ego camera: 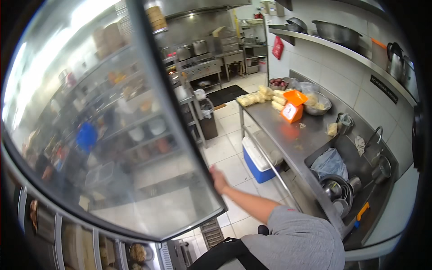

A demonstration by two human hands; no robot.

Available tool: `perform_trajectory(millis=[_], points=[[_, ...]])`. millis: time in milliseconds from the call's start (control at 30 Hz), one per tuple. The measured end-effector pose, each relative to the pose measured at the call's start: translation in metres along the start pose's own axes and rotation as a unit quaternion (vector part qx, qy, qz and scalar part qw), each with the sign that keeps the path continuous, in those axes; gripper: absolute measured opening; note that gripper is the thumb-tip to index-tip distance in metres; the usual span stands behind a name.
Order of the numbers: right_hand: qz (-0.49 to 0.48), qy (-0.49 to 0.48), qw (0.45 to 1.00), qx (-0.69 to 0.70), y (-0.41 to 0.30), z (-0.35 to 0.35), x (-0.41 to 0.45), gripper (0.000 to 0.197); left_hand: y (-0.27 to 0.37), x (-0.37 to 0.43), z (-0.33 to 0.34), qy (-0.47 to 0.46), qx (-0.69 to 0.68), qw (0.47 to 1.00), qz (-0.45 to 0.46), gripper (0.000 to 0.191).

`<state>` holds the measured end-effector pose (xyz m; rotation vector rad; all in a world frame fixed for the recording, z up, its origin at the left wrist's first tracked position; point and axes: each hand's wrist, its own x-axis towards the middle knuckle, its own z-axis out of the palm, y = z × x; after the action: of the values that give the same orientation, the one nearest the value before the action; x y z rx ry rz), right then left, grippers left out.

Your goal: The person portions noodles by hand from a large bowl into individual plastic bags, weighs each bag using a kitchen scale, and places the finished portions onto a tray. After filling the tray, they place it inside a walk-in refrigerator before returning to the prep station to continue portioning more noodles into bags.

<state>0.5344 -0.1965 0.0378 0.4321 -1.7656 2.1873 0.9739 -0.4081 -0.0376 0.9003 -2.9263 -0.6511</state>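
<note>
My right hand is at the black-framed edge of a glass refrigerator door, its fingers partly hidden at the frame. The door stands open and fills the left of the view, with blurred shapes showing in the glass. Below it are refrigerator shelves holding containers, one a round container of food. My left hand is out of view. The right forearm reaches out from a grey sleeve, beside a black apron strap.
On the steel counter at right are an orange scale, bagged food and a bowl. Its sink holds metalware and a plastic bag. A blue cooler stands beneath; a floor drain grate lies near the refrigerator.
</note>
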Motion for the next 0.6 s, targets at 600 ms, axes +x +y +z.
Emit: perform_trajectory(millis=[600], points=[[0.09,-0.698,0.705,0.083,-0.04,-0.045,-0.008,0.032,-0.006,-0.062,0.027,-0.277,-0.108,0.948,-0.119,0.026]])
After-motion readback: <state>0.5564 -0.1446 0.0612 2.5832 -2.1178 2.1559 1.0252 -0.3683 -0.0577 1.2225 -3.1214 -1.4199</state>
